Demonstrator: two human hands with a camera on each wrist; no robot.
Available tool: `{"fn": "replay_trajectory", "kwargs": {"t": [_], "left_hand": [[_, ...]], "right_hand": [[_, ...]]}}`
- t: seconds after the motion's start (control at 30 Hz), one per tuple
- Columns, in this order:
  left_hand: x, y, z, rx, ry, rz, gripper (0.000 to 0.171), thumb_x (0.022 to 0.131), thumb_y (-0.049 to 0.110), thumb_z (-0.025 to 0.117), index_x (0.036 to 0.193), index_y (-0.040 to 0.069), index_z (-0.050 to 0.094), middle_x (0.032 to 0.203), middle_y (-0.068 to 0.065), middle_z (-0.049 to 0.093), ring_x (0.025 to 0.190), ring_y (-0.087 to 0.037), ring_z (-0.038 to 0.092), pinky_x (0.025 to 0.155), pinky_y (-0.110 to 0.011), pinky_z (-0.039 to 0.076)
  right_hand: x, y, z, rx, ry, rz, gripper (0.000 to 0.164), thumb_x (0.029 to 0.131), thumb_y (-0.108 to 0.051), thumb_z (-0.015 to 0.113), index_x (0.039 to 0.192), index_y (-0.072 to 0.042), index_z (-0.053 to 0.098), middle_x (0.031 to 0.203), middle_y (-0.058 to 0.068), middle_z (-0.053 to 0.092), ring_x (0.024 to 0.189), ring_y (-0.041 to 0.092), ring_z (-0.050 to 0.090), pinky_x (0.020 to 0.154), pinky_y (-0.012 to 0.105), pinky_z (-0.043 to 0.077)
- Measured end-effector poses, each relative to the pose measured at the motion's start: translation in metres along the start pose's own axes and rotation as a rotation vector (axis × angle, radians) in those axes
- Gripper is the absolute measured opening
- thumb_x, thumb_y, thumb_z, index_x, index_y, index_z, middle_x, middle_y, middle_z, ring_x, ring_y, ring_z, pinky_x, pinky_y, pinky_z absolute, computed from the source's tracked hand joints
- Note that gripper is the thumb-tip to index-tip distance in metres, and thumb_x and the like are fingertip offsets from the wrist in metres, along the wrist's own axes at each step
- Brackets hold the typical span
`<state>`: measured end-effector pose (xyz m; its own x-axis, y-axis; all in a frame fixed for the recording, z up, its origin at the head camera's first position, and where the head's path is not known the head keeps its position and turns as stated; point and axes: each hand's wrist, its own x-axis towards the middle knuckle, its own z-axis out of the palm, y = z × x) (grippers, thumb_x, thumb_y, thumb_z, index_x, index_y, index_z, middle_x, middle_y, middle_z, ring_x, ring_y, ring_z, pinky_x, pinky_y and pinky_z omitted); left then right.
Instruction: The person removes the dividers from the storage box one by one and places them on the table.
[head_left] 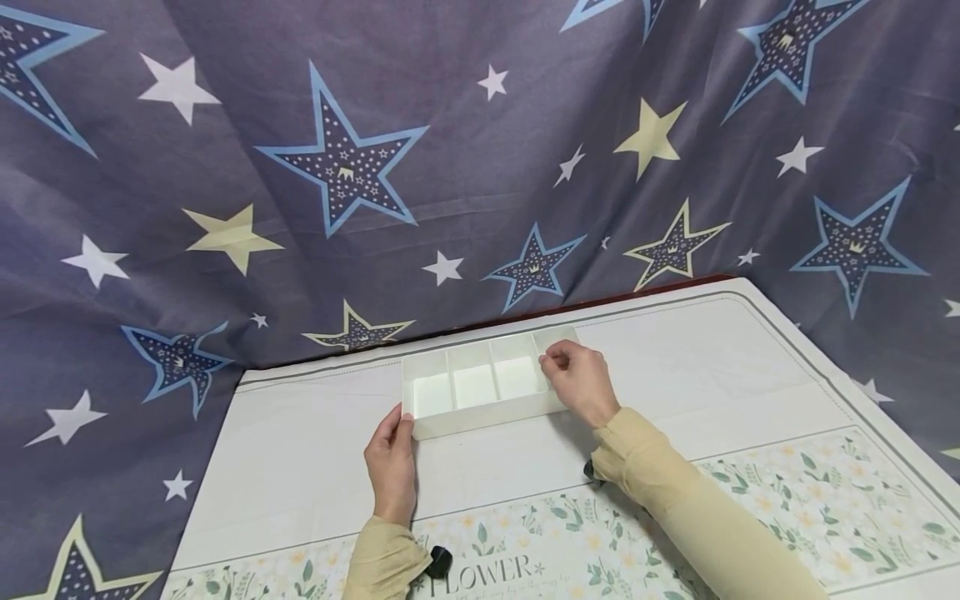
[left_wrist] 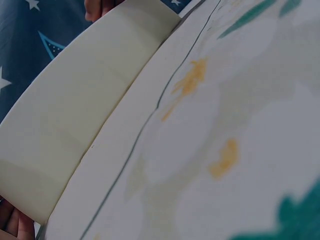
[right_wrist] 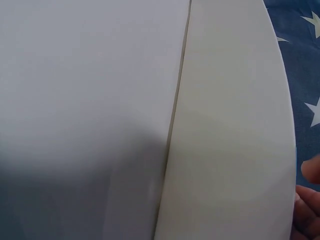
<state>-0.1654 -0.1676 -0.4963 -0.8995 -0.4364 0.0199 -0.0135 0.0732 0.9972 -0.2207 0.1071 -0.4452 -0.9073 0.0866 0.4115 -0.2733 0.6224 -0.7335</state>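
Note:
A shallow white divided box [head_left: 487, 415] with several compartments in a row lies near the back of the table. My left hand [head_left: 392, 467] grips its front left corner, thumb at the front and fingers along the end wall. Over the right end of the box, my right hand [head_left: 583, 379] has thumb and forefinger together on the divider [head_left: 542, 375] of the last compartment. In the left wrist view the plain front wall [left_wrist: 85, 105] runs diagonally. Most of my right hand [right_wrist: 309, 212] is hidden behind the front wall in the right wrist view.
A white table cover [head_left: 315, 450] with a printed flower band [head_left: 795, 508] lies beneath the box. Behind the table hangs a dark star-patterned curtain [head_left: 450, 183], close to the box's back edge. Dark wrist devices [head_left: 440, 562] sit at both sleeves.

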Motion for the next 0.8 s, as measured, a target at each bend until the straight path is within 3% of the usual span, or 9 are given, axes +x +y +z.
{"fn": "replay_trajectory", "kwargs": {"t": [0.5, 0.8], "left_hand": [[0.0007, -0.0022, 0.0003, 0.001, 0.007, 0.005, 0.035, 0.095, 0.022, 0.059, 0.127, 0.008, 0.061, 0.125, -0.009, 0.062, 0.118, -0.015, 0.052, 0.101, -0.033, 0.041], [-0.0005, -0.0042, -0.0005, 0.022, -0.022, 0.024, 0.038, 0.097, 0.029, 0.057, 0.129, 0.01, 0.059, 0.125, -0.004, 0.061, 0.118, -0.014, 0.053, 0.1, -0.032, 0.042]], "right_hand": [[0.0038, -0.0048, 0.0016, -0.124, -0.074, -0.006, 0.011, 0.085, -0.015, 0.067, 0.08, -0.006, 0.072, 0.071, 0.003, 0.068, 0.058, 0.016, 0.057, 0.057, 0.033, 0.048], [0.0054, -0.0053, 0.0053, -0.195, -0.082, 0.008, 0.013, 0.085, -0.018, 0.067, 0.079, -0.007, 0.072, 0.07, 0.004, 0.068, 0.055, 0.017, 0.056, 0.053, 0.034, 0.047]]}}
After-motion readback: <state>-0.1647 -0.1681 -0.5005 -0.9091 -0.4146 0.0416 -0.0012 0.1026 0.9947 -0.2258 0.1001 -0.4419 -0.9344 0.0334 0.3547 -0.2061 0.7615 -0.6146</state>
